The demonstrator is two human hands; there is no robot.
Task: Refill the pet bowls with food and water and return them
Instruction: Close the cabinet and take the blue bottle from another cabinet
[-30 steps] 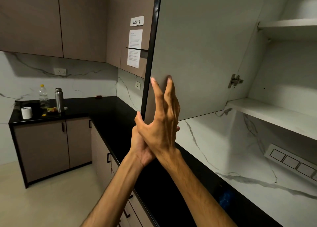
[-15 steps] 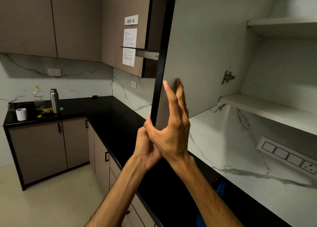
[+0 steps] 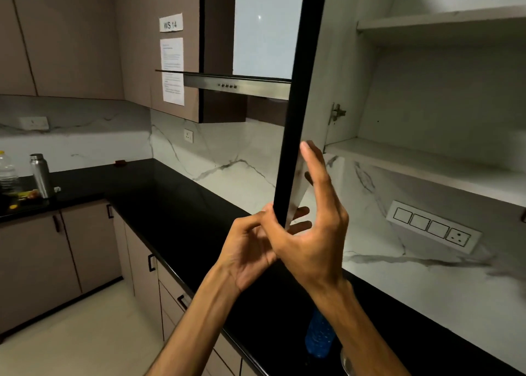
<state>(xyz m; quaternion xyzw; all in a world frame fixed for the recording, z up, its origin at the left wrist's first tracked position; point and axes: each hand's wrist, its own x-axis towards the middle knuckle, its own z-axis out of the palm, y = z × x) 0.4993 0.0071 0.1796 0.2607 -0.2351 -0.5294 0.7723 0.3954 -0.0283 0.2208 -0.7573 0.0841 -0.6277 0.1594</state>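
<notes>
So the cabinet door [image 3: 299, 91] has swung nearly edge-on, left hand [image 3: 250, 250] pinching its bottom corner, right hand [image 3: 316, 233] fingers straight against its inside, and both shelves beside it look bare, no bowls.

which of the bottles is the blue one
The blue bottle stands on the black counter just below the person's right forearm. The other two, a steel bottle and a clear plastic bottle, stand far off at the left.

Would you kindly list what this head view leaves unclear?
- Printed notice: text too small to read.
- Blue bottle: top hidden behind the right forearm.
- Left hand: fingertips hidden behind the cabinet door edge.
- Metal rim: cut off by the bottom edge, unidentifiable.
</notes>
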